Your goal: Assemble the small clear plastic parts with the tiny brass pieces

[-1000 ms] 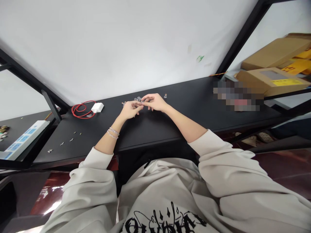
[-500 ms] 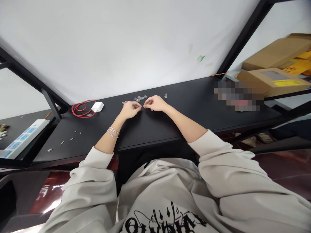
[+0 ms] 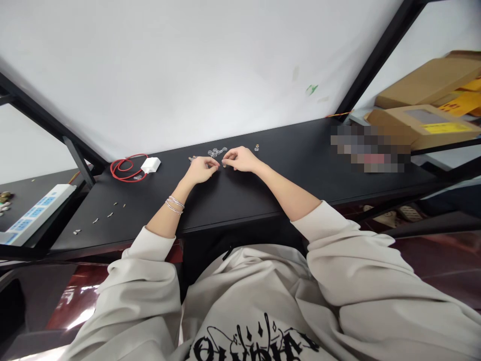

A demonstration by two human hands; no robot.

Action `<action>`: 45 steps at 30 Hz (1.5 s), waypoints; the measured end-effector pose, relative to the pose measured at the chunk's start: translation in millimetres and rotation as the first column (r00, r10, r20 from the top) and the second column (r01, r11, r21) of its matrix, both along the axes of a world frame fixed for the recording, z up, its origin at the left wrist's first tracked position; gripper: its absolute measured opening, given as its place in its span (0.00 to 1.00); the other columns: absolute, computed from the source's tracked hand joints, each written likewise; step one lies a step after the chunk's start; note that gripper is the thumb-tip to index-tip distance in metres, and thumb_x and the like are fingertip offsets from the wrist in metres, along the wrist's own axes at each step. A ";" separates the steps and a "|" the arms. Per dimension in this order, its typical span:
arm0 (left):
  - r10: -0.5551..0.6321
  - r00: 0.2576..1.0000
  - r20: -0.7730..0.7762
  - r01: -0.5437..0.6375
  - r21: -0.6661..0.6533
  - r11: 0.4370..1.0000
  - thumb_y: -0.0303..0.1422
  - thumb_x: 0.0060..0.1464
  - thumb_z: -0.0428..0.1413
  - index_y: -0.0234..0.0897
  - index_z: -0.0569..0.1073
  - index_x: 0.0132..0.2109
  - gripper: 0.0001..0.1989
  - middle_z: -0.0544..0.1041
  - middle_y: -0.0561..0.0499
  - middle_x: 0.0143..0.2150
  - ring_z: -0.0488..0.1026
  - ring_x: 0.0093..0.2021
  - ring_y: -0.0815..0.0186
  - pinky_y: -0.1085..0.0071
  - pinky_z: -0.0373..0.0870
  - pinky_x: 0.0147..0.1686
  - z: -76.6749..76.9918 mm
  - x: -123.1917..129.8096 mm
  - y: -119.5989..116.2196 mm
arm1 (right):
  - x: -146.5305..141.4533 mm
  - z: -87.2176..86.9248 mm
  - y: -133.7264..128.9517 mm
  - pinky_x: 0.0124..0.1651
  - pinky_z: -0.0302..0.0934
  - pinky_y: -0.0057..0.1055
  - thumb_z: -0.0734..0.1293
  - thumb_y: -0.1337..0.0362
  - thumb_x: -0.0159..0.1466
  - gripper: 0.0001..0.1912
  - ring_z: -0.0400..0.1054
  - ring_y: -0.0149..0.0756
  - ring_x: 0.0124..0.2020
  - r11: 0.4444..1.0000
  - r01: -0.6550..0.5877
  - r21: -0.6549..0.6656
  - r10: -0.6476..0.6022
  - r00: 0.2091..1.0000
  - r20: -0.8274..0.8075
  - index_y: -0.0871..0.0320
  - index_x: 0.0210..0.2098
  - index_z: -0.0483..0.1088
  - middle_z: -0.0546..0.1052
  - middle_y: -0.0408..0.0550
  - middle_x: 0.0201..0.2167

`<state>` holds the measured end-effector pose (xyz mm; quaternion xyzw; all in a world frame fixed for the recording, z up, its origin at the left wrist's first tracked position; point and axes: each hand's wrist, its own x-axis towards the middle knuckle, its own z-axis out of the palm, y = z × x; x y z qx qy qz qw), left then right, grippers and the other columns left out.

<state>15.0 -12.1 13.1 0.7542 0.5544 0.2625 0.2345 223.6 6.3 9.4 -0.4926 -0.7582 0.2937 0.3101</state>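
Apart now are the left hand (image 3: 199, 170) and right hand (image 3: 242, 159); right fingers pinch a small piece (image 3: 224, 164), left fingers' grip I cannot tell. Beyond fingers, clear pieces (image 3: 215, 151) lie on black tabletop (image 3: 240, 198), near white wall (image 3: 188, 75).

**Red cable (image 3: 124, 180) loops beside white power adapter (image 3: 151, 165)**

Both lie at the left on the black table (image 3: 285, 185). The pale wall (image 3: 188, 75) bears a green mark (image 3: 311, 89). Farther left is a long white box (image 3: 39, 211) with blue markings; at right, cardboard boxes (image 3: 424, 82), one with a yellow label (image 3: 447, 127).
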 end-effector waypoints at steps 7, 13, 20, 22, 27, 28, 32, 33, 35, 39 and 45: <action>-0.053 0.997 0.052 0.052 0.018 0.998 0.31 0.54 0.59 0.36 0.81 0.52 0.18 0.83 0.49 0.37 0.73 0.24 0.69 0.70 0.73 0.33 -3.9 -2.5 2.2 | 2.1 -2.1 9.0 0.51 0.70 0.37 0.70 0.65 0.66 0.08 0.78 0.38 0.35 0.978 0.198 0.066 -0.193 0.979 -0.072 0.60 0.41 0.82 0.84 0.52 0.36; -0.174 0.984 0.044 0.173 0.021 0.985 0.33 0.54 0.59 0.39 0.80 0.57 0.23 0.82 0.50 0.40 0.70 0.23 0.72 0.73 0.69 0.30 -4.2 -0.8 -0.4 | 7.9 2.4 14.2 0.54 0.68 0.40 0.67 0.68 0.66 0.08 0.78 0.42 0.41 0.913 0.396 0.095 -0.384 0.915 -0.122 0.60 0.39 0.80 0.83 0.52 0.37; -0.158 0.987 0.018 0.158 0.011 0.987 0.32 0.55 0.58 0.39 0.82 0.55 0.21 0.83 0.51 0.38 0.68 0.23 0.73 0.74 0.68 0.30 -2.1 0.3 -0.8 | 9.1 -3.9 19.4 0.53 0.68 0.39 0.66 0.68 0.65 0.08 0.78 0.42 0.40 0.896 0.438 0.075 -0.421 0.891 -0.172 0.59 0.39 0.79 0.83 0.51 0.34; -0.151 0.988 0.019 0.151 0.017 0.988 0.31 0.55 0.57 0.39 0.82 0.55 0.20 0.82 0.51 0.38 0.68 0.23 0.73 0.74 0.68 0.30 -2.8 0.9 -0.1 | 9.0 -4.7 20.2 0.54 0.68 0.40 0.66 0.68 0.65 0.09 0.78 0.43 0.41 0.894 0.443 0.067 -0.429 0.889 -0.163 0.59 0.40 0.79 0.82 0.51 0.35; -0.113 0.993 0.020 0.112 0.056 0.992 0.33 0.54 0.59 0.39 0.82 0.51 0.17 0.82 0.51 0.40 0.67 0.23 0.73 0.73 0.68 0.31 -6.6 3.0 2.9 | 20.0 0.5 25.7 0.56 0.67 0.40 0.65 0.67 0.67 0.12 0.77 0.45 0.44 0.883 0.466 0.052 -0.455 0.878 -0.146 0.61 0.45 0.79 0.82 0.55 0.38; -0.101 0.995 0.016 0.099 0.059 0.993 0.34 0.54 0.60 0.39 0.81 0.49 0.15 0.82 0.50 0.40 0.68 0.24 0.72 0.73 0.68 0.31 -7.4 3.2 3.6 | 24.1 2.0 27.3 0.57 0.67 0.40 0.64 0.66 0.67 0.13 0.77 0.46 0.45 0.875 0.480 0.056 -0.469 0.871 -0.146 0.61 0.47 0.78 0.82 0.56 0.39; -0.085 0.996 0.005 0.085 0.067 0.994 0.36 0.54 0.63 0.38 0.81 0.44 0.12 0.82 0.49 0.41 0.70 0.26 0.71 0.73 0.68 0.32 -10.9 3.1 5.3 | 37.8 5.7 31.7 0.58 0.66 0.43 0.63 0.66 0.68 0.15 0.76 0.48 0.48 0.841 0.536 0.074 -0.523 0.840 -0.145 0.62 0.50 0.78 0.81 0.57 0.43; -0.091 0.996 0.003 0.091 0.069 0.994 0.36 0.54 0.63 0.38 0.80 0.44 0.11 0.82 0.49 0.41 0.70 0.26 0.71 0.73 0.68 0.33 -11.5 3.0 5.4 | 39.2 6.0 31.7 0.58 0.66 0.43 0.63 0.67 0.68 0.15 0.76 0.48 0.49 0.835 0.545 0.069 -0.532 0.834 -0.147 0.62 0.49 0.78 0.81 0.58 0.43; -0.100 0.995 -0.002 0.100 0.072 0.992 0.35 0.54 0.63 0.38 0.80 0.44 0.11 0.82 0.50 0.40 0.71 0.27 0.71 0.72 0.69 0.35 -11.7 2.6 5.1 | 39.1 5.9 31.0 0.58 0.67 0.42 0.65 0.68 0.67 0.14 0.76 0.48 0.49 0.833 0.551 0.046 -0.541 0.830 -0.138 0.62 0.48 0.79 0.81 0.58 0.42; -0.056 0.997 -0.057 0.062 0.102 0.993 0.35 0.54 0.64 0.38 0.80 0.42 0.09 0.83 0.50 0.38 0.74 0.31 0.67 0.69 0.71 0.40 -6.9 -2.0 4.5 | 31.7 1.9 29.0 0.54 0.69 0.39 0.68 0.69 0.65 0.12 0.78 0.44 0.43 0.890 0.456 -0.005 -0.455 0.887 -0.074 0.61 0.46 0.79 0.82 0.55 0.37; 0.138 0.976 -0.171 -0.105 0.191 0.976 0.32 0.54 0.63 0.39 0.80 0.40 0.06 0.83 0.47 0.40 0.77 0.39 0.61 0.67 0.72 0.43 2.3 -22.0 9.2 | 16.9 -8.4 23.6 0.55 0.68 0.38 0.69 0.68 0.66 0.14 0.78 0.41 0.42 0.972 0.236 0.011 -0.237 0.968 0.080 0.60 0.51 0.79 0.83 0.52 0.39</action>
